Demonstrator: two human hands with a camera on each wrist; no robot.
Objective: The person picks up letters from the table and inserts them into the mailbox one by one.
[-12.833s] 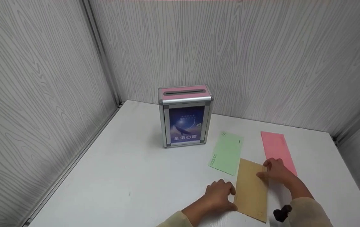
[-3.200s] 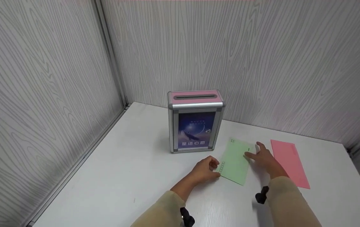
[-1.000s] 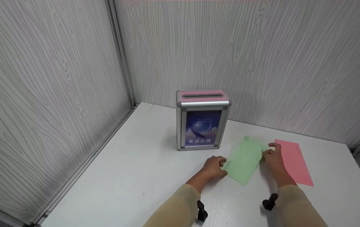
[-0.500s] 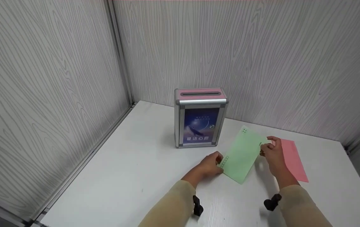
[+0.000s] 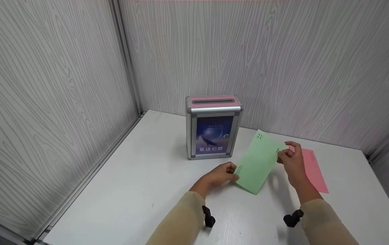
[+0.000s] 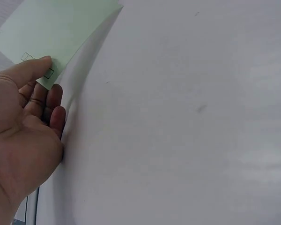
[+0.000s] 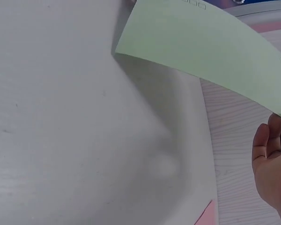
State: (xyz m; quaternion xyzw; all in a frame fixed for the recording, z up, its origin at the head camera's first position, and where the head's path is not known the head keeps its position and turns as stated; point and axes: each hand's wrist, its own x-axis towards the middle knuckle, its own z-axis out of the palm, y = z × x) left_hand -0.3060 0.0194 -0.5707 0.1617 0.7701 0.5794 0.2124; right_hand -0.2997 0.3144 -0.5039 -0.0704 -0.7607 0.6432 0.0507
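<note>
A green envelope [image 5: 259, 161] is raised off the table and slightly bowed, tilted between my two hands. My left hand [image 5: 220, 175] pinches its lower left corner; in the left wrist view the thumb lies over the printed boxes with fingers behind. My right hand [image 5: 292, 161] pinches the right edge near the upper corner, as the right wrist view also shows at the envelope's [image 7: 206, 47] far end. Just left of it stands a silver-framed box [image 5: 214, 127] with a pink top, a slot and a blue whale picture. A pink envelope [image 5: 313, 172] lies partly behind my right hand.
The white table [image 5: 123, 190] meets wood-grain panels at the back [image 5: 194, 44] and left side [image 5: 44, 102]. Black wrist mounts [image 5: 209, 217] sit on both sleeves. The pink envelope's corner [image 7: 207, 214] shows at the bottom of the right wrist view.
The tan envelope seen earliest is out of view. Since then both hands have gone to the green envelope, gripped it and lifted it off the table, its right side higher.
</note>
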